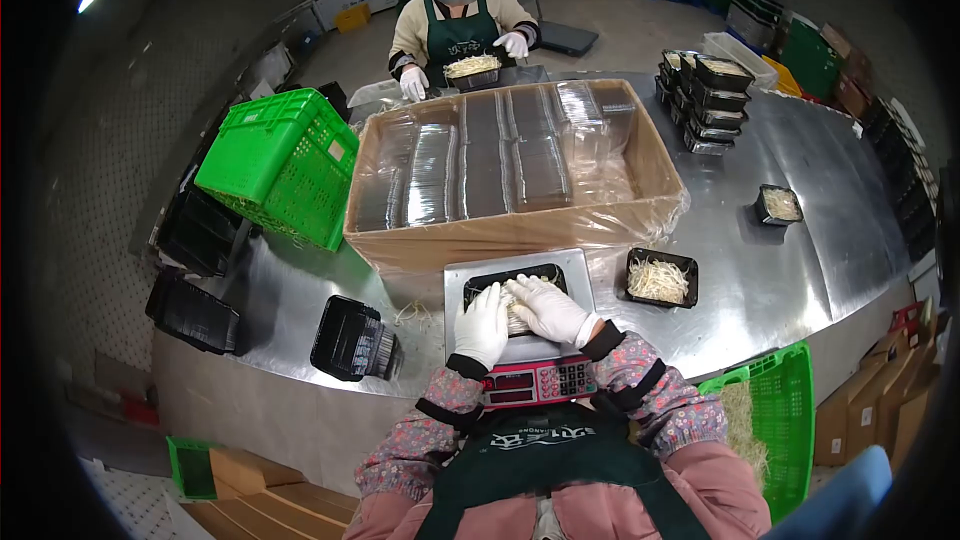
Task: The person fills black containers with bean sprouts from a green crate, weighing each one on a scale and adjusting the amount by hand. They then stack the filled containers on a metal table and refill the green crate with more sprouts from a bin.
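A black tray of bean sprouts (517, 322) rests on the metal plate of a weighing scale (457, 280) with a red keypad front. My left hand (482, 328), in a white glove, lies on the left part of the sprouts. From the right, my right hand (546, 310), also gloved, presses on the sprouts with its fingers laid out flat. Both hands are close together and cover much of the tray. To the right of the scale stands another black tray with sprouts (660, 279).
A carton of clear lids (515, 240) stands beyond the scale. Empty black trays (345, 339) and a green crate (280, 160) are at left. Stacked filled trays (720, 105) and a small tray (779, 204) are at right. A co-worker (462, 35) stands opposite.
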A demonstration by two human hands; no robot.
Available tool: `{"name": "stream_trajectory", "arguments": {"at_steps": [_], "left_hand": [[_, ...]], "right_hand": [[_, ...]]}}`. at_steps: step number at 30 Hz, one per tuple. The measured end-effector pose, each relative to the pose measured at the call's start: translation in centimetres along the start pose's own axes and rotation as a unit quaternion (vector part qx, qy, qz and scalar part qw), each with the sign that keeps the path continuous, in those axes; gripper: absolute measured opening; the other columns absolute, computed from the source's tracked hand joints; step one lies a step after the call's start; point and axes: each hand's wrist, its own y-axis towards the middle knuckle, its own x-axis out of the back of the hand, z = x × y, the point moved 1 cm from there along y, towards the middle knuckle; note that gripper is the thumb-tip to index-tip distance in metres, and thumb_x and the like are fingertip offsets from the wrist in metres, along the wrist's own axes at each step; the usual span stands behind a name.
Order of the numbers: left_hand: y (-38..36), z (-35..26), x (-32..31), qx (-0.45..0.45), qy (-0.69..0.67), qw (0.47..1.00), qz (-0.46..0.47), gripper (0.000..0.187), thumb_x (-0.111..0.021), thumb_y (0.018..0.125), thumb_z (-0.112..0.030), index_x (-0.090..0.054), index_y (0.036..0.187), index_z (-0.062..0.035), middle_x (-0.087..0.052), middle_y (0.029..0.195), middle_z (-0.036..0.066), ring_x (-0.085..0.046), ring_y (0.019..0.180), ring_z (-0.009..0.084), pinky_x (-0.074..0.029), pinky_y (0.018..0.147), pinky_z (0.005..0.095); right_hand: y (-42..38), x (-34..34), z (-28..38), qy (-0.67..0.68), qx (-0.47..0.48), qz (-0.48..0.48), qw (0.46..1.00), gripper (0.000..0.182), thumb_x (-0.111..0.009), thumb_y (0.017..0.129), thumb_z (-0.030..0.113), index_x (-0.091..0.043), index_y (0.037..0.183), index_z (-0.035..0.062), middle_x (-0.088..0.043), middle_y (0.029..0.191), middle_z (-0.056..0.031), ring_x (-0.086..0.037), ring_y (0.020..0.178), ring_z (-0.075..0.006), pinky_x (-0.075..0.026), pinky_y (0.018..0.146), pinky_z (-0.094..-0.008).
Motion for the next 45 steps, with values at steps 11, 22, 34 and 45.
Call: {"name": "stream_trajectory", "arguments": {"at_steps": [11,22,34,45], "left_hand": [[3.5,-3.1,2.1,-0.142,0.005,0.984,0.105,0.074,-0.074,0.074,-0.039,-0.047,0.131,0.0,-0.055,0.123,0.017,-0.05,0.114,0.0364,-0.042,0.095,0.0469],[5.8,-3.5,0.7,-0.118,0.057,0.971,0.198,0.041,-0.068,0.079,-0.024,-0.058,0.112,-0.0025,-0.06,0.116,0.019,-0.054,0.11,0.0363,-0.048,0.084,0.048],[5.5,-1.4,-0.9,-0.172,0.03,0.97,0.168,0.06,-0.07,0.08,-0.02,-0.049,0.133,-0.0033,-0.054,0.123,0.019,-0.048,0.116,0.037,-0.036,0.102,0.0462],[5.5,-0.5,-0.8,-0.154,0.073,0.962,0.211,0.06,-0.063,0.085,-0.024,-0.044,0.139,-0.0033,-0.048,0.135,0.019,-0.042,0.126,0.0363,-0.029,0.11,0.0455]], "right_hand": [[-0.1,0.1,0.2,0.151,-0.157,-0.246,0.944,0.055,-0.055,0.095,0.03,-0.044,0.136,-0.0059,-0.052,0.131,-0.0294,-0.049,0.126,-0.0383,-0.037,0.108,-0.0408],[-3.7,2.0,2.0,0.116,-0.038,-0.303,0.945,0.054,-0.058,0.09,0.026,-0.047,0.134,-0.0022,-0.056,0.127,-0.0235,-0.051,0.12,-0.0377,-0.039,0.104,-0.0442],[-49.5,11.7,-5.2,-0.039,-0.496,-0.597,0.629,0.046,-0.068,0.089,0.027,-0.058,0.125,-0.0005,-0.061,0.121,-0.019,-0.061,0.109,-0.025,-0.049,0.092,-0.0349],[-56.9,-8.9,-14.1,-0.129,-0.535,0.075,0.831,0.078,-0.079,0.063,0.027,-0.05,0.132,0.0051,-0.054,0.128,-0.0139,-0.051,0.119,-0.0316,-0.043,0.097,-0.0432]]}}
